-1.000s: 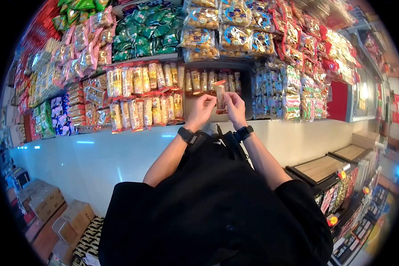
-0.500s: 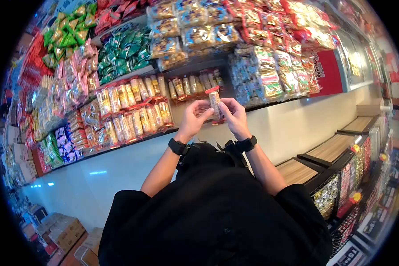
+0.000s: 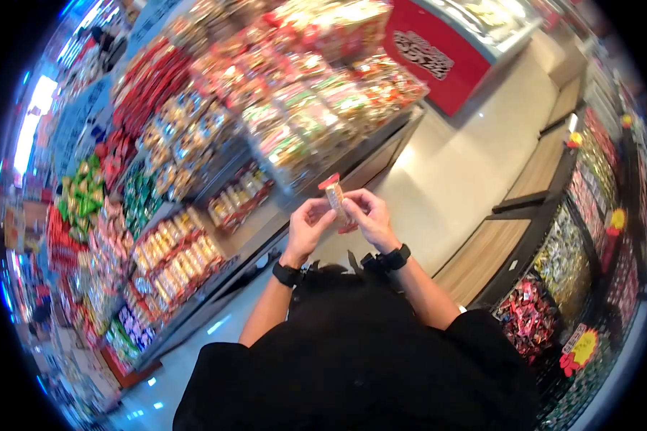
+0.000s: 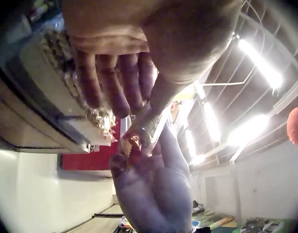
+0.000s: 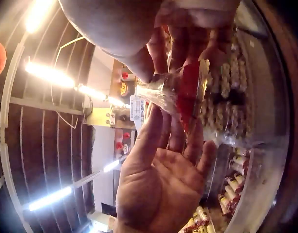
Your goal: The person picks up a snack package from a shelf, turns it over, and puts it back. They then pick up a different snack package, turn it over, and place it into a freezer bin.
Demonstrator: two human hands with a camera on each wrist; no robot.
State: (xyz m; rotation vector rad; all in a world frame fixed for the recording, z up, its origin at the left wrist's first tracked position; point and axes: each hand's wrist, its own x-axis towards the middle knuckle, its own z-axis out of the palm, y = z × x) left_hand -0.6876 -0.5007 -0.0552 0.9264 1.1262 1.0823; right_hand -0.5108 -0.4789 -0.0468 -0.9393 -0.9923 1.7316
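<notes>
A slim snack packet [image 3: 336, 199] with a clear middle and red ends is held up in front of the body, tilted. Its left side is pinched by the thumb and fingers of my left hand [image 3: 310, 226]. Opposite it, my right hand [image 3: 371, 218] pinches the same packet with thumb and fingers. The right wrist view shows the red crimped end [image 5: 190, 92] from close by, with the left palm [image 5: 161, 191] facing up below it. In the left wrist view, fingers hide most of the packet. A dark band sits on each wrist.
A sloping snack display [image 3: 176, 262] with rows of similar packets lies to the left. A red panel [image 3: 438, 65] stands beyond it. On the right runs a shelf with wood-topped sections [image 3: 482, 258] and bins of wrapped sweets [image 3: 526, 316]. Pale floor [image 3: 474, 158] lies between.
The head view has swung to the right, so the display has moved left and tilted. The packet, still in both hands, has come away from above its tray and is over the floor.
</notes>
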